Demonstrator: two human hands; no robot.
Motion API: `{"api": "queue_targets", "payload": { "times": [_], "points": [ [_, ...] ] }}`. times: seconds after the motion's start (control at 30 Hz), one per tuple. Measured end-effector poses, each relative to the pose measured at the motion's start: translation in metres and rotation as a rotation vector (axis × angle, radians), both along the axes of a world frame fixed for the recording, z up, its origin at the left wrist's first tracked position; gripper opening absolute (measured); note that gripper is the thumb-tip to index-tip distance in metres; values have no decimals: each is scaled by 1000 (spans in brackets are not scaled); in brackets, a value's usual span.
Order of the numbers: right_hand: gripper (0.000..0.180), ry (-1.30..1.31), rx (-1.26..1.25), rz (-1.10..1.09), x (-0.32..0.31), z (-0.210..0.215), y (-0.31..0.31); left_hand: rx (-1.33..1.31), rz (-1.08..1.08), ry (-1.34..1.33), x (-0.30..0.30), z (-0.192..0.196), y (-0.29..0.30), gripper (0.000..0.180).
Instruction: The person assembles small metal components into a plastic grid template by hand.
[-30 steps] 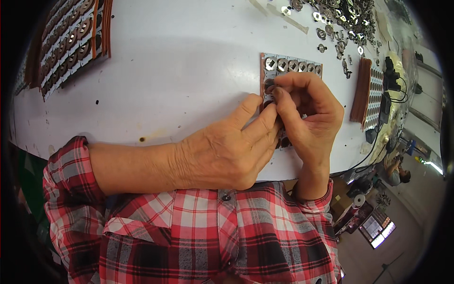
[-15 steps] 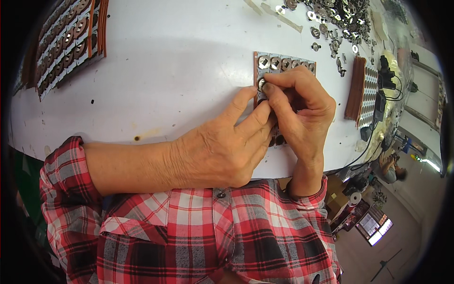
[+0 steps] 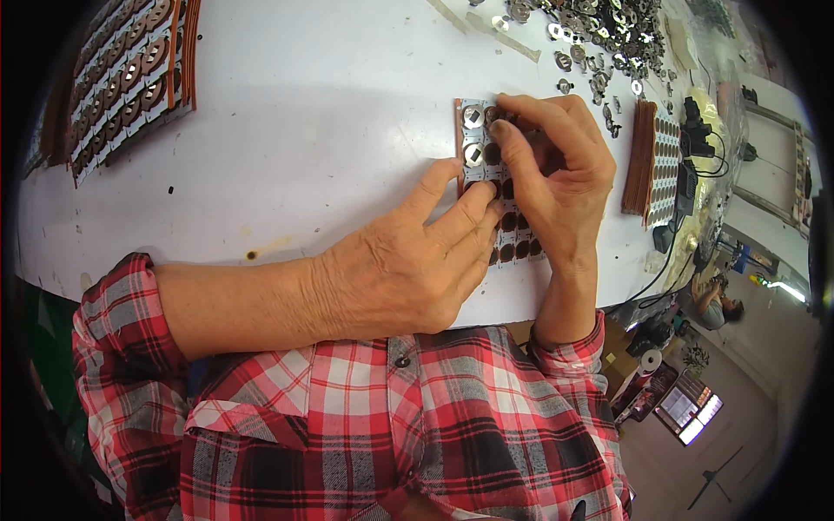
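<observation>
A circuit board panel [image 3: 489,185] lies on the table in front of me, with rows of round dark spots. Two silvery round metal clips show in its left column: an upper clip [image 3: 473,116] and a lower clip [image 3: 473,155]. My left hand [image 3: 417,265] lies across the panel's left side, fingers spread, the index tip at the edge by the lower clip. Over the panel's upper part is my right hand [image 3: 560,161]. Its thumb and index finger curve with a gap between their tips, and I see nothing held there. The palm is hidden.
Loose metal clips [image 3: 621,39] are heaped at the far right. A stack of panels [image 3: 643,161] stands right of my hand, beside black adapters and cables [image 3: 695,139]. More filled panels [image 3: 130,78] stand at the far left. Another person [image 3: 712,300] is in the right background.
My right thumb and index finger have parted and moved up off the lower clip, which now sits uncovered on the panel. My left hand stays on the panel. The view has shifted slightly.
</observation>
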State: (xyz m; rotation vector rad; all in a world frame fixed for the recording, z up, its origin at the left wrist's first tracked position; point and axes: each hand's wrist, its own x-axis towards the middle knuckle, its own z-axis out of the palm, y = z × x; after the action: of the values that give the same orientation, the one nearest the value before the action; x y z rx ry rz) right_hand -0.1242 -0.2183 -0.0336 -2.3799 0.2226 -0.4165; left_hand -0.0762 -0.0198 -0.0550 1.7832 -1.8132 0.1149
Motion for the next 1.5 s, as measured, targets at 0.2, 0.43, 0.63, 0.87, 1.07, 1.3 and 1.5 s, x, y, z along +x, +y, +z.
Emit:
{"api": "queue_targets", "payload": {
  "times": [0.2,0.43,0.63,0.87,1.07,1.3,1.5],
  "points": [
    [20,-31,16,23,0,-5,-2,1,-7,12,0,-1,0,47],
    [21,-4,1,-39,2,-1,7,-11,5,25,-1,-3,-1,46],
    [24,-34,-32,-22,2,-7,4,2,-6,21,1,-1,-1,47],
    [21,63,175,-22,-6,-7,1,12,0,16,-1,0,-1,45],
    [18,-4,713,-65,-16,13,0,-293,19,301,14,11,-2,42],
    [22,145,998,62,-29,33,9,-315,38,678,39,3,-5,29],
    [16,-72,-121,-28,-15,11,-43,-384,155,620,52,21,-2,22]
  ]
}}
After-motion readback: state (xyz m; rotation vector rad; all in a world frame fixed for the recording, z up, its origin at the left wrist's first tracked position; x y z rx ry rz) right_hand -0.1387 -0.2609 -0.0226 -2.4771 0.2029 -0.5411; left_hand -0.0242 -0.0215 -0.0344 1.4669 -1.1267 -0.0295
